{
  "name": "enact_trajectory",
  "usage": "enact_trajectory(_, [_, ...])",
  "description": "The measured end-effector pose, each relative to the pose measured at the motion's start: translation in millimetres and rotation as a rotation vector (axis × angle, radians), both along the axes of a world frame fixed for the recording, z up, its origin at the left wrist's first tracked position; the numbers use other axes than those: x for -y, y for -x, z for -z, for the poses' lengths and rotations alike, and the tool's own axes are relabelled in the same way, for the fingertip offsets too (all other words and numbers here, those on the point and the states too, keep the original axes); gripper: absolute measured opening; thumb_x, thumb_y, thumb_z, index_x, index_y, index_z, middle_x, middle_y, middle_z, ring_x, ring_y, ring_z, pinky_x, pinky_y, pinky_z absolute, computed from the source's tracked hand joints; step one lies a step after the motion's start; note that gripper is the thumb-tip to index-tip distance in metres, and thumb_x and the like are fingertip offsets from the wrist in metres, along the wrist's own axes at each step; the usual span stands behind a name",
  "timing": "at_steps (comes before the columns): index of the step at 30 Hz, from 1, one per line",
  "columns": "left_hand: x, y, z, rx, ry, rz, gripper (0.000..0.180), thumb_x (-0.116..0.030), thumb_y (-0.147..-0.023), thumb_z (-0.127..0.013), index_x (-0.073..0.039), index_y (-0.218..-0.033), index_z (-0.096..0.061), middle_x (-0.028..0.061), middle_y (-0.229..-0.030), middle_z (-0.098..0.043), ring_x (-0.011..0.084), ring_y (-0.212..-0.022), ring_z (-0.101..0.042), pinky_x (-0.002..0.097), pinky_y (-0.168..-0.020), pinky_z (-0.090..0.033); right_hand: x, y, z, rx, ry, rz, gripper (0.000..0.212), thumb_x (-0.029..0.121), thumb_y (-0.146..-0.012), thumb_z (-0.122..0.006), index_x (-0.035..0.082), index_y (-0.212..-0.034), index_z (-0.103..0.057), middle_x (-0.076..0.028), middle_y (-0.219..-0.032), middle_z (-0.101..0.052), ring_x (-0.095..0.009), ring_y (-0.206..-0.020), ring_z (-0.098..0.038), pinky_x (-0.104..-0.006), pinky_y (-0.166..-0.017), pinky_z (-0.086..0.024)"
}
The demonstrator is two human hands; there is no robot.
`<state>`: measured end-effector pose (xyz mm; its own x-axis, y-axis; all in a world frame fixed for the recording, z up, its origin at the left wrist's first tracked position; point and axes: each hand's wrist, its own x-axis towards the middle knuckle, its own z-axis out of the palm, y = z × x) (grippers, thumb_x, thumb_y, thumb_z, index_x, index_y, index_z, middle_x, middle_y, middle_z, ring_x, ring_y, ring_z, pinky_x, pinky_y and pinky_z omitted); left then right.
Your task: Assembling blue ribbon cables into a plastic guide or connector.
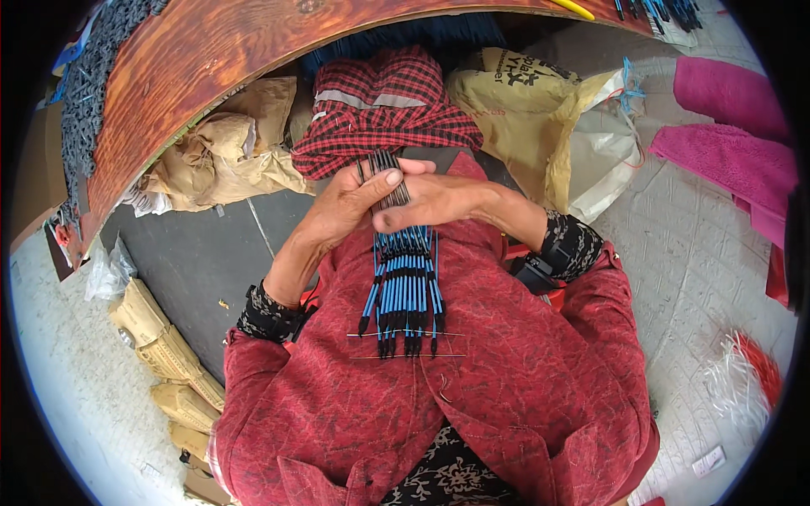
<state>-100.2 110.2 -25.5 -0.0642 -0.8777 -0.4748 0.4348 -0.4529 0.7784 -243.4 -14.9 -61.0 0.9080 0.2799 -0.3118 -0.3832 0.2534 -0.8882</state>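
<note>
Holding a bundle of blue strips point(405, 291) over the lap, at the middle of the scene, laid lengthwise along the front of a red jacket point(523, 371). Drawn together at the dark far end, spread wider toward the near end, with black tips there and two thin rods point(447, 356) lying crosswise among them, one a little nearer than the other. Grasping the dark far part with the left hand point(342, 198), fingers folded round and thumb laid across the strands. Clasping the same part from the right with the right hand point(443, 201), fingers closed in and overlapping those of the left; too interlocked to tell where each fingertip presses.

Judging by the pose, busy gathering and steadying the dark ends. Probably calls next for a firm, even grip, with strands kept in order and rods left undisturbed.

Just beyond the hands, bunched up, a red-and-black checked cloth point(396, 97). To the right of that, a yellow sack point(519, 110). Curving across the far side and down the left, a wooden surface point(211, 67). Under its left edge, crumpled brown wrapping point(228, 152); nearer on the left, brown packaging point(164, 325). At far right, magenta towels point(726, 164); at near right, white and red strands point(734, 379) on the pale floor point(666, 270).
</note>
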Motion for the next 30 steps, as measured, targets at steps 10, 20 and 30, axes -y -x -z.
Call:
enact_trajectory(10, [-4.1,13.3,-16.9,-0.157,-0.031,-0.091,0.036,-0.029,-0.105,-0.055,0.000,-0.125,-0.059,0.0230,-0.127,-0.066,0.0260,-0.111,-0.068,0.0385,-0.099,-0.054,100.8,6.8,-52.0,0.166,0.539,0.236,0.058,0.045,-0.101,-0.058,-0.001,-0.136,-0.057,-0.014,-0.131,-0.065,-0.022,-0.120,-0.060,-0.0345,-0.101,-0.049])
enact_trajectory(20, [3.0,11.3,-11.8,-0.216,0.020,-0.020,0.045,-0.037,-0.104,-0.054,0.003,-0.125,-0.059,0.0246,-0.117,-0.069,0.0308,-0.103,-0.071,0.0415,-0.092,-0.058,37.8,-65.8,-48.8,0.308,0.262,-0.297,0.072,0.067,-0.100,-0.036,0.011,-0.143,-0.048,-0.015,-0.120,-0.063,-0.025,-0.092,-0.071,-0.0393,-0.064,-0.062])
enact_trajectory(30, [-4.6,16.4,-8.3,0.005,0.067,-0.123,0.055,-0.047,-0.102,-0.054,0.000,-0.131,-0.059,0.0207,-0.116,-0.070,0.0273,-0.102,-0.071,0.0367,-0.091,-0.057,26.0,-72.3,-30.9,0.734,0.502,-0.264,0.079,0.067,-0.102,-0.027,0.003,-0.142,-0.052,-0.022,-0.141,-0.053,-0.039,-0.133,-0.049,-0.0461,-0.109,-0.039])
